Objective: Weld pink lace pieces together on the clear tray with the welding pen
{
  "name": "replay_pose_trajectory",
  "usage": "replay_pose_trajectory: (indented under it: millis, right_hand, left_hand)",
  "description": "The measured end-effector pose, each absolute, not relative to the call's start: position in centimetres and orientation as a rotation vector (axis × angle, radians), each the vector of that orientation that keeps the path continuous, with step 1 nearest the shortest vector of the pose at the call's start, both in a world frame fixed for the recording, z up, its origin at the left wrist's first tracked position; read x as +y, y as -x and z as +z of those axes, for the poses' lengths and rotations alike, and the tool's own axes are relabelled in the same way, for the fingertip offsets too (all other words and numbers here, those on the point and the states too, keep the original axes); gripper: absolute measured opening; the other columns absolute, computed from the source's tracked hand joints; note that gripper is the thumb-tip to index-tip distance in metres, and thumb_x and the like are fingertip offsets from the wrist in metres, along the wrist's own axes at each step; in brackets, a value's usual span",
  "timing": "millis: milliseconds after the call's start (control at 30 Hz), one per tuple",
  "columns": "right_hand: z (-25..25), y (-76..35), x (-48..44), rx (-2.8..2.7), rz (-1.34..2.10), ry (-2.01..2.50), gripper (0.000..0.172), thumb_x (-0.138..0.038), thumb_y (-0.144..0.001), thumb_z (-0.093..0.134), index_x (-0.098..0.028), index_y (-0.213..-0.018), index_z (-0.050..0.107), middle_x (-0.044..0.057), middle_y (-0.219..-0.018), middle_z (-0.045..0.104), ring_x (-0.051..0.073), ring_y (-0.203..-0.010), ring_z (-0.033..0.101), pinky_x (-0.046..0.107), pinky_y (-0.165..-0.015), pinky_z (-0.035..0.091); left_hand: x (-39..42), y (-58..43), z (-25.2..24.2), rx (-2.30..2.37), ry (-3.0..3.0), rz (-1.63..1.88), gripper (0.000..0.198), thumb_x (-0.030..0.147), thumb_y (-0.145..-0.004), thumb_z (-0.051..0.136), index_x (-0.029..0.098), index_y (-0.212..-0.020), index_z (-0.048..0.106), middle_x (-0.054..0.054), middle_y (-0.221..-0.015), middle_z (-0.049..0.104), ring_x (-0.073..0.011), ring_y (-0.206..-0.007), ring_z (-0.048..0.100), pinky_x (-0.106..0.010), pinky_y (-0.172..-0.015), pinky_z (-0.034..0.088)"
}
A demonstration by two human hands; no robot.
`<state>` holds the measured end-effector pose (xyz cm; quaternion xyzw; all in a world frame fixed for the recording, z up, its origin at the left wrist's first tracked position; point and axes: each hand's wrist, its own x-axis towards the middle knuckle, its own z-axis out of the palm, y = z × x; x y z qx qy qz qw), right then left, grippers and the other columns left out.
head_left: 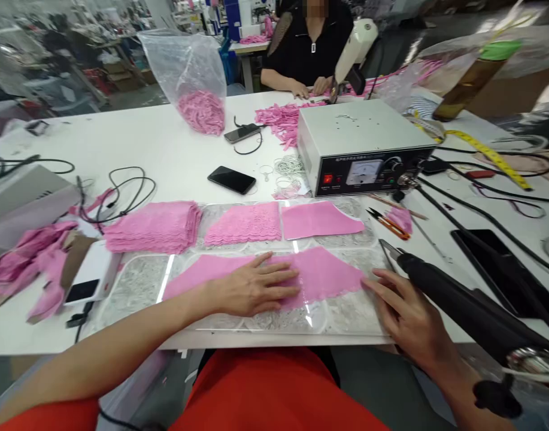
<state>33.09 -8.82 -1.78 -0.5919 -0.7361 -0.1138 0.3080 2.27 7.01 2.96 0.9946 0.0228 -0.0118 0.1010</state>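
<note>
A wide pink fabric piece (323, 269) with a wavy lower edge lies flat on a clear sheet (346, 317) over a grey-white marbled surface. My left hand (256, 284) rests palm down on its middle, fingers spread. At the fabric's right tip, my right hand (404, 311) touches the edge with its fingers extended and apart; part of the thumb side is hard to make out. Just beside that hand, a black pen-like tool (454, 293) with a metal tip slants toward the cloth. Behind lie a thick fabric stack (152, 227), a scalloped stack (245, 223) and a smooth pink piece (321, 219).
A grey control box (368, 143) stands behind, cables running right. Orange-handled snips (391, 226), a phone (231, 179), a dark tablet-like device (503, 263) and a white device (92, 272) surround the work. Across the table, a person (310, 48) handles pink cloth near a sewing machine (357, 45).
</note>
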Motion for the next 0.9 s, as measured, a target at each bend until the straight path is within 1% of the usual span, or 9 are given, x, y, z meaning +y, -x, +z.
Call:
replay_pose_trajectory:
  millis: [100, 200, 300, 433, 567, 733, 900]
  right_hand:
    - [-2.0, -33.3, -8.7, -1.946, -0.321, 1.521, 0.022, -0.008, -0.088, 0.053, -0.016, -0.104, 0.067, 0.013, -0.113, 0.065, 0.018, -0.087, 0.068, 0.028, -0.074, 0.057]
    - [-1.9, -33.1, -8.6, -1.910, -0.338, 1.516, 0.020, -0.007, -0.086, 0.057, -0.017, -0.101, 0.067, 0.011, -0.110, 0.066, 0.018, -0.089, 0.069, 0.027, -0.078, 0.058]
    - [-1.6, -32.7, -8.7, -1.852, -0.322, 1.541, 0.020, -0.007, -0.085, 0.058, -0.018, -0.100, 0.065, 0.011, -0.107, 0.068, 0.019, -0.094, 0.069, 0.029, -0.083, 0.058]
    - [-1.3, -32.3, -9.1, -1.756, -0.300, 1.585, 0.025, -0.005, -0.085, 0.055, -0.019, -0.102, 0.064, 0.010, -0.105, 0.069, 0.019, -0.098, 0.069, 0.030, -0.086, 0.059]
    - [-1.4, -31.9, -9.9, -1.682, -0.291, 1.621, 0.032, -0.003, -0.084, 0.051, -0.021, -0.107, 0.065, 0.010, -0.106, 0.069, 0.019, -0.098, 0.068, 0.030, -0.085, 0.059]
    - [-1.6, -31.8, -10.2, -1.683, -0.245, 1.635, 0.038, -0.003, -0.084, 0.049, -0.023, -0.112, 0.065, 0.010, -0.109, 0.067, 0.019, -0.098, 0.067, 0.029, -0.084, 0.059]
    - [-1.7, -32.0, -10.2, -1.707, -0.204, 1.672, 0.039, -0.003, -0.086, 0.046, -0.023, -0.113, 0.066, 0.010, -0.109, 0.065, 0.018, -0.095, 0.067, 0.031, -0.083, 0.059]
  left_hand:
    - [6.9, -2.5, 2.5, 0.066, -2.934, -0.026, 0.044, 0.039, -0.104, 0.032, 0.022, -0.141, 0.049, -0.008, -0.155, 0.037, -0.0215, -0.146, 0.030, -0.051, -0.123, 0.003]
    - [6.9, -2.4, 2.7, 0.056, -2.938, -0.039, 0.043, 0.039, -0.104, 0.034, 0.023, -0.140, 0.050, -0.007, -0.155, 0.036, -0.0220, -0.146, 0.030, -0.051, -0.123, 0.003]
    - [7.2, -2.5, 3.3, 0.006, -2.950, -0.017, 0.042, 0.038, -0.103, 0.037, 0.022, -0.140, 0.050, -0.008, -0.153, 0.039, -0.0218, -0.145, 0.032, -0.049, -0.124, 0.002]
    - [8.0, -4.5, 3.6, -0.088, -2.967, 0.122, 0.040, 0.034, -0.103, 0.039, 0.021, -0.139, 0.051, -0.006, -0.151, 0.044, -0.0201, -0.145, 0.033, -0.044, -0.124, 0.002]
    - [8.6, -8.4, 3.1, -0.219, -2.976, 0.202, 0.041, 0.033, -0.104, 0.037, 0.018, -0.141, 0.049, -0.006, -0.149, 0.046, -0.0212, -0.145, 0.033, -0.042, -0.125, 0.006]
    - [9.0, -12.1, 2.1, -0.285, -2.958, 0.137, 0.046, 0.038, -0.105, 0.033, 0.018, -0.145, 0.043, -0.007, -0.152, 0.041, -0.0230, -0.144, 0.034, -0.044, -0.124, 0.009]
    - [9.1, -13.0, 1.2, -0.279, -2.947, 0.061, 0.049, 0.042, -0.104, 0.031, 0.021, -0.147, 0.040, -0.007, -0.154, 0.039, -0.0239, -0.145, 0.032, -0.047, -0.123, 0.005]
